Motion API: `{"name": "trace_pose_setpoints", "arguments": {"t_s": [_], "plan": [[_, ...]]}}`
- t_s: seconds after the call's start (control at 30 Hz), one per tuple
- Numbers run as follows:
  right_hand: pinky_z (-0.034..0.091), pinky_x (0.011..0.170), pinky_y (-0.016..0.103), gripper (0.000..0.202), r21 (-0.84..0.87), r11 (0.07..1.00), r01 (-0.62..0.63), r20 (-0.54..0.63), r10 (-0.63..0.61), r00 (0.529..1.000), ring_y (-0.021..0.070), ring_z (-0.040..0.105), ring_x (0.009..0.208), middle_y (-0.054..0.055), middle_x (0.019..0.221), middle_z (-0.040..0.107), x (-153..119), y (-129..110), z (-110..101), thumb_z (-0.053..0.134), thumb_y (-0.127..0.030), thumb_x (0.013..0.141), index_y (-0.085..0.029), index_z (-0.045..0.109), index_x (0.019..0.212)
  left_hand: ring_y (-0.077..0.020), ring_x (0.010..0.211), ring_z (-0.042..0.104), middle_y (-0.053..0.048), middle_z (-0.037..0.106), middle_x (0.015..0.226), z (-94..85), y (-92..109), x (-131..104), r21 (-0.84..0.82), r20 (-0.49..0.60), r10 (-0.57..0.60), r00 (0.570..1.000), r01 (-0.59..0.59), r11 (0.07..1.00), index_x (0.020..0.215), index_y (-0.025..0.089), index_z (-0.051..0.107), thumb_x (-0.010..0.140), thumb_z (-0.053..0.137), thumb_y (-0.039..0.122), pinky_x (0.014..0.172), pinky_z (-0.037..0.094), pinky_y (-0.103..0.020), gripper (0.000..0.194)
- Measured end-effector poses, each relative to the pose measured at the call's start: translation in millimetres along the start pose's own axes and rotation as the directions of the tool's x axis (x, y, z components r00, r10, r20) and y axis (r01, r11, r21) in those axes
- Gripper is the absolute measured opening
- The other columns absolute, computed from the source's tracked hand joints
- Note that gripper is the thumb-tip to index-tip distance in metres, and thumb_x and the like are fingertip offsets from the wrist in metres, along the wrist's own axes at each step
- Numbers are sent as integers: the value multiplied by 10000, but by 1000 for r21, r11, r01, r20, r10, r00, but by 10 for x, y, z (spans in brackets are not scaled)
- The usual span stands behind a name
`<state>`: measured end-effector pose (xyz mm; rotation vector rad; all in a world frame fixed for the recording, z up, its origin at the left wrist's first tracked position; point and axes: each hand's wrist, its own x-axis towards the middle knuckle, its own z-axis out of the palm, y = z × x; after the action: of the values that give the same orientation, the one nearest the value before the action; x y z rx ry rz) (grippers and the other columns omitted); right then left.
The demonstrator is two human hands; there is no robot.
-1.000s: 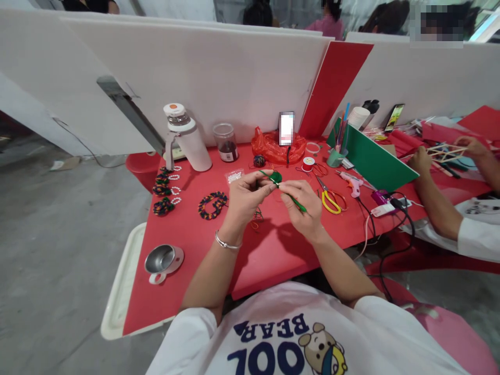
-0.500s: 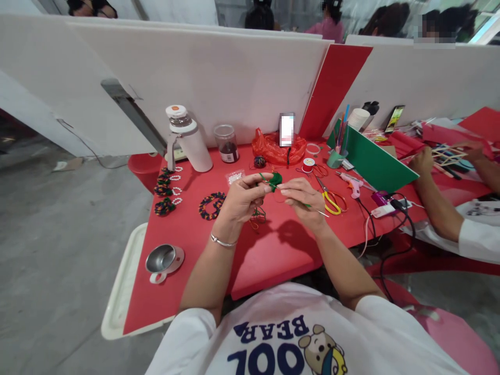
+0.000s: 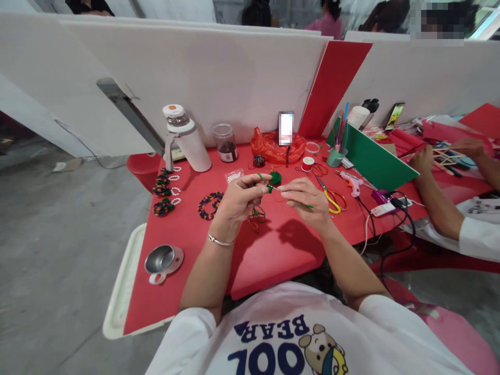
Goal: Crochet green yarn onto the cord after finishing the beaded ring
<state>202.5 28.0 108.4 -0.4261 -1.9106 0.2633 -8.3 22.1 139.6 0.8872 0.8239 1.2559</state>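
Note:
My left hand [image 3: 247, 198] pinches a small piece of green yarn work [image 3: 269, 188], with a green strand running over its raised index finger. In my right hand [image 3: 307, 200] is a crochet hook [image 3: 275, 188], its thin metal tip meeting the green piece and a bit of its green handle showing below my fingers. A ball of green yarn [image 3: 275, 178] lies on the red table just beyond the fingertips. Under my left hand some loose dark and orange yarn strands [image 3: 257, 213] rest on the table. A multicoloured braided ring [image 3: 211, 205] is left of that hand, partly hidden by it.
Scissors [image 3: 332, 202], a pink glue gun [image 3: 351, 182] and a power strip [image 3: 390, 208] lie to the right. A metal cup [image 3: 163, 262] stands front left, a white flask [image 3: 191, 143] and jar [image 3: 225, 143] behind. A phone [image 3: 286, 127] stands at the back. A co-worker's arm [image 3: 441, 208] is far right.
My right hand has turned slightly, so the hook's rear end that stuck out below it no longer shows. The green piece stays between both hands. The view has shifted a little.

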Motion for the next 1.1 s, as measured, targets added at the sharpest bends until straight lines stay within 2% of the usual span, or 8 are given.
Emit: {"name": "trace_pose_setpoints", "arguments": {"t_s": [0.17,0.33,0.57,0.7,0.9,1.1], "plan": [[618,914,457,203,-17,1000,-23,28,23,999,216,769,997,46,1143,835,-3,-22,-22,712,-285,980,-336,791,1159,-31,417,388,29,599,557,-21,-10,6,12,12,9,1000,-9,1000,839,157,843,525,913,177,424,239,-203,322],[616,909,434,286,-5,1000,23,25,-23,999,207,765,1013,49,1155,833,10,-46,-30,724,-226,967,-333,767,1228,-29,418,378,35,576,538,-52,-6,7,27,35,11,999,-12,1000,837,156,845,526,915,185,425,229,-201,319],[619,899,451,273,17,999,32,52,-33,998,216,778,993,56,1152,835,19,-76,-52,716,-237,974,-329,767,1226,-28,417,371,30,577,549,-95,11,-4,35,82,16,996,-18,999,848,156,853,536,894,168,423,220,-204,315],[623,888,454,224,53,998,-26,39,23,999,220,786,964,51,1104,845,46,-120,-57,716,-254,971,-330,792,1168,-31,415,386,22,597,563,-102,14,-4,50,100,23,995,-28,998,855,160,855,545,895,175,416,227,-204,313],[629,827,439,179,143,984,-107,-47,115,992,229,783,903,60,982,851,73,-172,-45,702,-264,972,-295,818,1104,-31,412,372,22,598,555,-95,19,-6,60,103,38,994,-45,997,843,164,852,544,883,170,410,228,-205,301],[625,836,456,158,168,966,-194,-58,207,977,235,776,896,57,943,843,38,-142,-19,679,-323,989,-285,823,1041,-34,422,384,29,583,561,-85,10,-6,57,104,55,993,-61,997,876,163,852,553,882,160,421,237,-202,325]]}}
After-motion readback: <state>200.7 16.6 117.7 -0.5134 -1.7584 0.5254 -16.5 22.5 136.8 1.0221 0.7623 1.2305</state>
